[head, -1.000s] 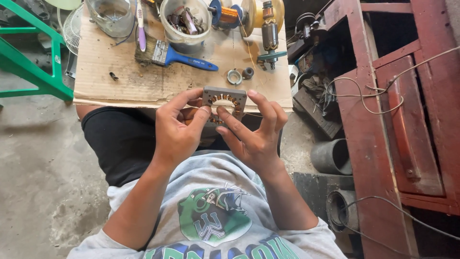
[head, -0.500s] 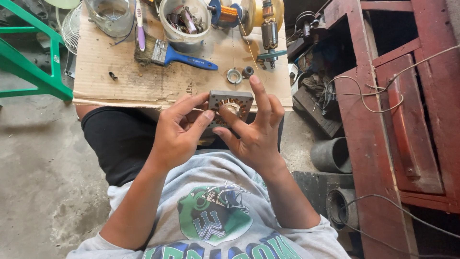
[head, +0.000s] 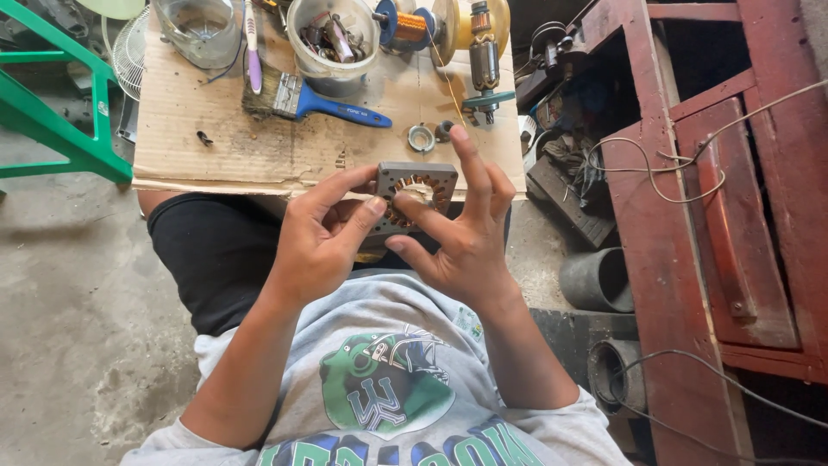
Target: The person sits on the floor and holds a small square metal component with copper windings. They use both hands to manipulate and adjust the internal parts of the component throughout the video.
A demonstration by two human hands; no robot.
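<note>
A square grey metal stator core point(head: 416, 192) with a round toothed opening is held up in front of my chest, over the near edge of a cardboard sheet point(head: 259, 147). My left hand point(head: 323, 237) grips its left side between thumb and index finger. My right hand point(head: 461, 229) supports its right side, with the thumb reaching into the opening and the index finger stretched straight up past the core's top edge.
On the cardboard lie a blue-handled paintbrush point(head: 302, 99), a plastic cup of small parts point(head: 334, 39), a glass jar point(head: 200, 30), a wound armature point(head: 483, 52), a copper wire spool point(head: 412, 24) and a small metal ring point(head: 421, 138). A green frame point(head: 60, 121) stands left, red wooden furniture point(head: 707, 216) right.
My right index finger has lifted off the core and now points straight up. The core stays in both hands at about the same place.
</note>
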